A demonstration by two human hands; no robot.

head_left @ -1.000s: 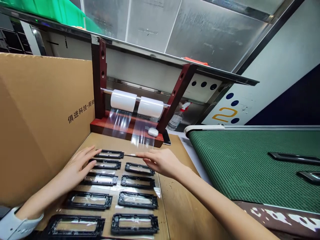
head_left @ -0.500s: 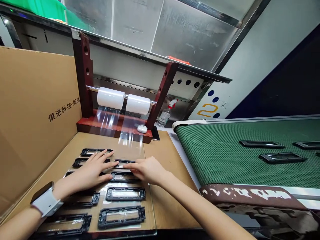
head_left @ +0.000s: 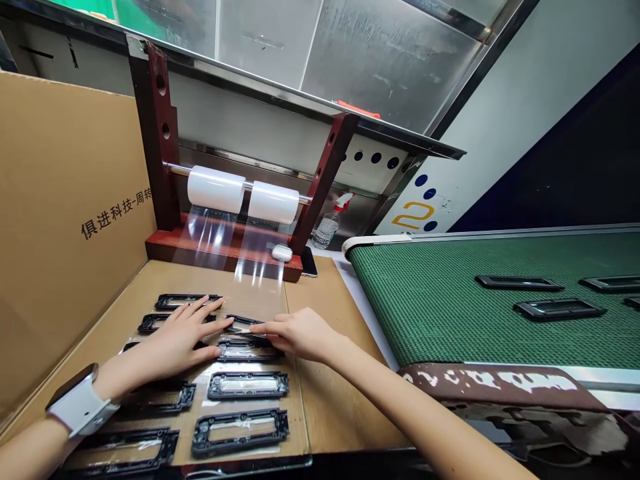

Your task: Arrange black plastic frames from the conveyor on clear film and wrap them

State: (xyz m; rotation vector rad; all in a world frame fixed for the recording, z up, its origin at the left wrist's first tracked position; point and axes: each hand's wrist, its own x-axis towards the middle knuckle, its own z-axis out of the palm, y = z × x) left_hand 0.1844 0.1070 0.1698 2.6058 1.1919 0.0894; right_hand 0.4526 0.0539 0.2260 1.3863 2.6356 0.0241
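Observation:
Several black rectangular plastic frames [head_left: 247,385] lie in two columns on a cardboard sheet [head_left: 327,407], under strips of clear film [head_left: 255,267]. The film runs down from two white rolls [head_left: 216,189] on a red wooden stand [head_left: 159,137]. My left hand [head_left: 183,337] lies flat with fingers spread over the left column, fingertips reaching the top frame of the right column [head_left: 241,323]. My right hand [head_left: 295,333] presses on that same frame, fingers together and stretched out flat. A white watch [head_left: 80,403] sits on my left wrist.
A tall cardboard box wall [head_left: 65,220] stands at the left. A green conveyor belt [head_left: 440,313] at the right carries more black frames [head_left: 557,309]. A spray bottle [head_left: 330,227], a small white case [head_left: 281,252] and a dark phone [head_left: 309,263] sit by the stand.
Both hands drew back toward me from the far row and came together on the top frame of the right column. The view swung right, showing more frames on the belt.

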